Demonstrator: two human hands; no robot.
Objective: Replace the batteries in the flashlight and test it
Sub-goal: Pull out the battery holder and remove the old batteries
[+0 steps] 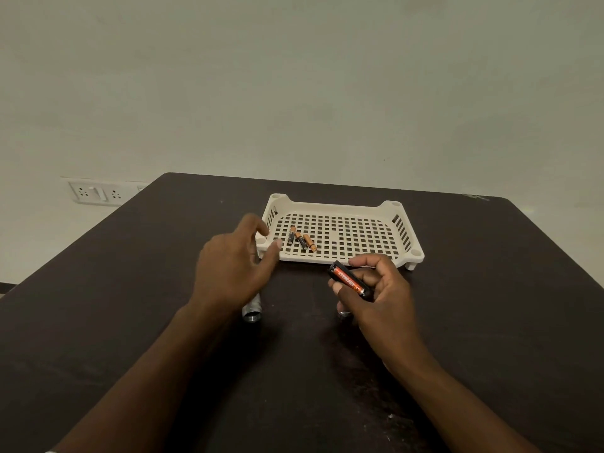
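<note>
Near the table (pixel 137 289) centre, right hand (pixel 376 289) pinches an orange-black battery holder (pixel 349 280); left hand (pixel 233 266), fingers spread, hovers over the silver flashlight (pixel 252 310). Tray (pixel 392 223) holds three batteries (pixel 301 239).

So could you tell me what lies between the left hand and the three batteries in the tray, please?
In the head view, only the white tray's near-left corner wall stands between the left hand and the three batteries.

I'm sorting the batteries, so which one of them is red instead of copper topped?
The red battery gripped in the right hand. The three batteries in the white tray are black and copper.
</note>
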